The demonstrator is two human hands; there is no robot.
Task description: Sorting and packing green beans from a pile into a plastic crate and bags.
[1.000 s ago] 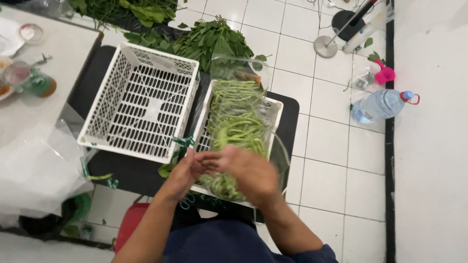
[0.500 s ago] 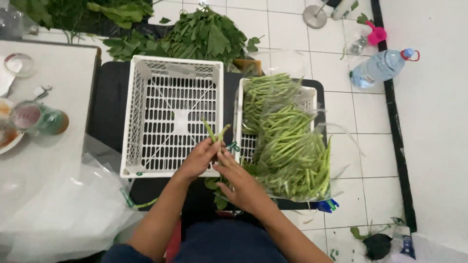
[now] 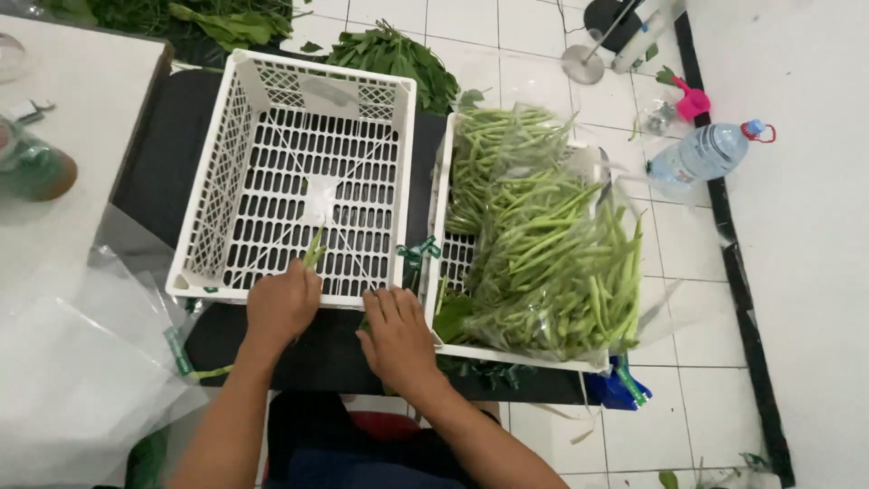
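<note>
Head view, only one. Change since half a second ago: both hands were up together over the near edge of the crates working a couple of beans; now they have come apart. Left hand (image 3: 282, 303) is closed on a few slim green string beans (image 3: 314, 248), held at the near rim of the empty white slotted plastic crate (image 3: 299, 172), bean tips poking over the crate floor. I read it as the bunch being moved into that crate, not yet let go.

Right hand (image 3: 396, 335) lies flat, palm down, fingers spread, empty, on the black worktop (image 3: 163, 163) between the two crates, just beside the second white crate (image 3: 441, 195).

That one carries the big heap of green beans in a clear plastic bag (image 3: 543, 254), well filled.

Pose: both forearms come up from the bottom edge, left one straight, right one angled inward. Clear plastic water bottle (image 3: 701, 156) lies on the white tiled floor (image 3: 543, 54), well apart.
</note>
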